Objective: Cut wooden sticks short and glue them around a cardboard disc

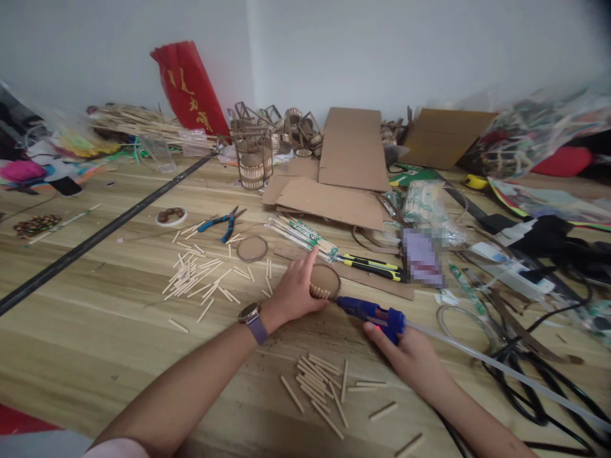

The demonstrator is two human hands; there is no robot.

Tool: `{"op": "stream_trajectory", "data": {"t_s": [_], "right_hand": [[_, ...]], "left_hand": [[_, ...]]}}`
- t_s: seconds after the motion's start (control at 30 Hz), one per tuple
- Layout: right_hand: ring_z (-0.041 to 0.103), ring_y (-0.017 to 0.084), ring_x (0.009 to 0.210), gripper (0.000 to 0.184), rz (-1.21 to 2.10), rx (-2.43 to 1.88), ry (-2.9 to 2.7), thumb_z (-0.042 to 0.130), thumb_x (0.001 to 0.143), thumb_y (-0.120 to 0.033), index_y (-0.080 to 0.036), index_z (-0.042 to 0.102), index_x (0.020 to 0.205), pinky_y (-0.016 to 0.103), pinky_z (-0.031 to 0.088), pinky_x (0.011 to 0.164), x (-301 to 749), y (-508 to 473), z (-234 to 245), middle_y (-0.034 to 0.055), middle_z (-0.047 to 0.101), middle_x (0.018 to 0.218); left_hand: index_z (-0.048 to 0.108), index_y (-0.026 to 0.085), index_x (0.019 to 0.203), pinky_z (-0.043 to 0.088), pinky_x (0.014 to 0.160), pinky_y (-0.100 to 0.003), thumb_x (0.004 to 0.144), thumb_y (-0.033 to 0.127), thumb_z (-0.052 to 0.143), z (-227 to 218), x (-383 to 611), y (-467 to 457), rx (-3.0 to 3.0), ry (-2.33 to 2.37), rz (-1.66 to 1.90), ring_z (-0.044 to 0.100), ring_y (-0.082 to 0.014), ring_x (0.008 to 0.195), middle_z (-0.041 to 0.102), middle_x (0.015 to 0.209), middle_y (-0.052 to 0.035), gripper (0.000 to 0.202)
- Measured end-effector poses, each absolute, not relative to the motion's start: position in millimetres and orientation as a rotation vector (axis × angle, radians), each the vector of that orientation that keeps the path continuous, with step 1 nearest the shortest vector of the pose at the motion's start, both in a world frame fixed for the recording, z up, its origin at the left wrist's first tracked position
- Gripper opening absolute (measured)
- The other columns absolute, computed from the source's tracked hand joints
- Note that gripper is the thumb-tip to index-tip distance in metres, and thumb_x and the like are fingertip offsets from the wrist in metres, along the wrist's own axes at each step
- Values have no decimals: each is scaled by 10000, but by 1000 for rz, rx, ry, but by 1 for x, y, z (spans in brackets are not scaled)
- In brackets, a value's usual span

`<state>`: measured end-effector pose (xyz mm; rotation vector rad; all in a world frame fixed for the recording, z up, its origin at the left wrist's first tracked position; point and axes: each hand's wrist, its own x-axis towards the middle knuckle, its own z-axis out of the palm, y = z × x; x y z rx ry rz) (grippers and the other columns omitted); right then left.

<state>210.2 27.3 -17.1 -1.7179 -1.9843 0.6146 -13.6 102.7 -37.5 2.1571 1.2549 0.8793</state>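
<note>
My left hand (298,286) is closed on the left edge of a round cardboard disc (326,278) with a dark rim. A short row of small wooden sticks (319,292) stands along the disc's near edge. My right hand (405,353) is wrapped round a blue glue gun (372,315), and a long clear glue stick (458,350) runs out of its back end. The gun's nozzle points left and is close to the row of sticks; whether it touches them I cannot tell. A second cardboard disc (252,249) lies flat beyond my left hand.
Loose short sticks lie in a near pile (315,385) and a left pile (191,280). Beyond are blue-handled pliers (222,224), yellow-black cutters (375,267) and cardboard sheets (334,200). Black cables (520,381) and a power strip (513,270) occupy the right. Stick-walled lanterns (252,172) stand behind.
</note>
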Motion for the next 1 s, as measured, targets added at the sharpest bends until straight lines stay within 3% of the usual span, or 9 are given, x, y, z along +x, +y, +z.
{"op": "stream_trajectory", "data": {"t_s": [0.3,0.47,0.87,1.0], "right_hand": [[700,276,706,445,658,-1699,-1957,405,809,-557,-210,683,799,341,547,640,209,28,-18,88,756,754],[694,269,661,429,651,-1705,-1951,413,810,-557,-220,663,721,325,542,606,210,27,-19,79,748,697],[683,276,686,411,654,-1699,-1905,432,792,-555,-217,662,758,347,535,643,210,27,-19,85,740,718],[624,243,573,457,715,-1761,-1706,494,734,-643,-216,626,640,325,500,560,215,31,-27,51,649,552]], "left_hand": [[110,157,1488,378,1019,-483,596,202,783,-37,-14,103,2160,1255,874,414,-341,1246,445,1372,-175,1119],[118,148,1488,379,1023,-482,600,201,777,-38,-14,103,2151,1249,886,403,-345,1262,435,1384,-184,1107],[115,150,1488,380,1024,-485,600,219,792,-38,-14,103,2161,1248,887,420,-341,1245,448,1371,-181,1119],[110,168,1490,378,1026,-482,588,234,804,-40,-14,104,2161,1248,888,421,-338,1241,444,1374,-173,1140]]}}
